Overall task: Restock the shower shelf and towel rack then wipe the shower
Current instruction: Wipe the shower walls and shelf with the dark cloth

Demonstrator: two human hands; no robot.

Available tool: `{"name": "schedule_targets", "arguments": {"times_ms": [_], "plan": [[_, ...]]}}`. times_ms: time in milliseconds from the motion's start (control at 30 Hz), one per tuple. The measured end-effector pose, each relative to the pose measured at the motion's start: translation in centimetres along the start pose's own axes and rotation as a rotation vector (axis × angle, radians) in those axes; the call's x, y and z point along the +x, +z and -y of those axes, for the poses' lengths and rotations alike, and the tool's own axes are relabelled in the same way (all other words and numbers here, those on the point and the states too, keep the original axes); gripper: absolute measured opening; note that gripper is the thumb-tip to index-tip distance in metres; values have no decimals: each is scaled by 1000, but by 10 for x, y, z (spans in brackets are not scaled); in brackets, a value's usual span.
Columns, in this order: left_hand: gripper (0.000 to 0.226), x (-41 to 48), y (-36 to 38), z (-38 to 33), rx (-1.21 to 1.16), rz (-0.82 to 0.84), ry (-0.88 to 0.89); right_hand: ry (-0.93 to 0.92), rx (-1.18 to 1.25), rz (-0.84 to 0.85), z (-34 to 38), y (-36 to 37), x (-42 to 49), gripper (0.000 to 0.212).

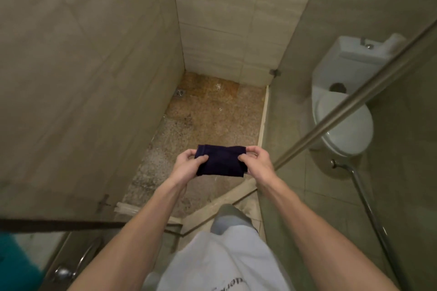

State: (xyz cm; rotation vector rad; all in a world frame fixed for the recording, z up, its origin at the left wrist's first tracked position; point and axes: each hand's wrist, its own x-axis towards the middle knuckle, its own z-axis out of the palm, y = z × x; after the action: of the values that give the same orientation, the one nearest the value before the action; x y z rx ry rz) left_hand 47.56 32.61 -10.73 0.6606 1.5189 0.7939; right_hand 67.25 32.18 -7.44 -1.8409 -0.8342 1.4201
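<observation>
A small dark navy cloth, folded into a rectangle, is held out in front of me over the shower threshold. My left hand pinches its left edge with thumb on top. Its right edge is pinched by my right hand. Beyond the cloth lies the wet pebble-pattern shower floor with a round drain in the far left corner. Beige tiled walls close the stall on the left and at the back.
A glass shower panel with a steel bar handle stands on my right; behind it is a white toilet. A raised threshold strip crosses below my hands. At the lower left are a teal object and a chrome knob.
</observation>
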Motion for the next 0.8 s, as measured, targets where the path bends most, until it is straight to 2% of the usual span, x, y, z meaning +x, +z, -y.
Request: {"name": "schedule_targets", "arguments": {"times_ms": [233, 567, 667, 800], "plan": [[8, 31, -10, -19, -32, -69, -95, 59, -111, 112, 29, 24, 67, 21], [11, 90, 5, -43, -194, -295, -294, 142, -302, 347, 81, 56, 173, 16], [11, 99, 12, -74, -275, -350, -252, 127, -318, 397, 112, 58, 196, 18], [12, 110, 15, -142, -340, -359, -99, 37, -257, 443, 170, 63, 221, 22]]}}
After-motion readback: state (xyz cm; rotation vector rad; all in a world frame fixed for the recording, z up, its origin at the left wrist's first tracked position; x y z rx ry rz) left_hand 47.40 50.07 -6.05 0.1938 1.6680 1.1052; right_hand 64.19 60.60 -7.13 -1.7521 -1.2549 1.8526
